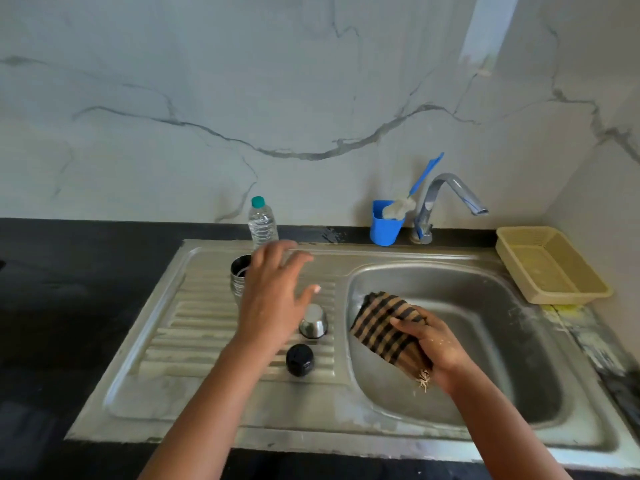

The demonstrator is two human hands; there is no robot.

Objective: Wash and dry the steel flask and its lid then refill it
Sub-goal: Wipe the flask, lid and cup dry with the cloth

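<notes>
Left hand open, fingers spread, reaching for flask near drainboard's back edge. Right hand gripping cloth over sink, ready for drying.

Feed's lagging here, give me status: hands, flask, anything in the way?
Left hand open, fingers spread, over the flask on the drainboard. Right hand grips the cloth over the basin. Steel cup and black lid stand beside the left hand.

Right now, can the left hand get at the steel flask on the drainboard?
Probably yes: the left hand hovers open right beside the steel flask, nothing lies between them, and the right hand holds the cloth elsewhere.
</notes>
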